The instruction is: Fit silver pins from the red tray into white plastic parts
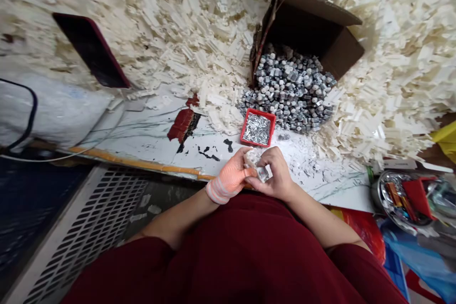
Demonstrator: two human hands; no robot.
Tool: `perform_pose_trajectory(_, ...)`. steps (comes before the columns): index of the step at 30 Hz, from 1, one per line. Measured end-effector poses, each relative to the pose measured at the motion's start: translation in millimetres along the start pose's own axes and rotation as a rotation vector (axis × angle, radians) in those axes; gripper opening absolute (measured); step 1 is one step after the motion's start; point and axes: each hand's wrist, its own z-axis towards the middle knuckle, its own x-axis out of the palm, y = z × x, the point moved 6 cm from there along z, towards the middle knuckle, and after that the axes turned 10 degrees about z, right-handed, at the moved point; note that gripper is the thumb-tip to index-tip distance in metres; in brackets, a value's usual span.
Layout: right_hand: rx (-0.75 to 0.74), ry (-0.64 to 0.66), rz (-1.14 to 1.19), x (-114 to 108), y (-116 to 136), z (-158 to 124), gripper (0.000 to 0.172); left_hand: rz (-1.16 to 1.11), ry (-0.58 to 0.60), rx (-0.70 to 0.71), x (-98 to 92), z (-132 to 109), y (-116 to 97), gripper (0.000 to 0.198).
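My left hand wears an orange glove and is closed on a small white plastic part. My bare right hand meets it at the table's near edge, fingers pinched on a small metal piece pressed against that part. Just beyond the hands sits a small red tray filled with shiny metal bits. Behind it a heap of grey metal pieces spills out of a tipped cardboard box.
A huge pile of white plastic parts covers the table on the far side and the right. A dark phone leans at the left. A worn white tabletop with red patches lies near. A metal bowl of oddments is at right.
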Motion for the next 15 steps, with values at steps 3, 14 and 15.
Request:
perform_pose_trajectory(3,-0.056,-0.061,-0.063,1,4,3,0.036,0.018,-0.015,0.001,-4.2,0,-10,0.046)
perform_pose_trajectory(14,-0.206,-0.125,-0.17,7,19,0,0.045,-0.045,0.01,-0.035,-1.7,-4,-6,0.039)
perform_pose_trajectory(15,-0.209,-0.127,-0.17,7,20,0,0.045,-0.035,0.003,-0.02,-2.9,-4,-6,0.039)
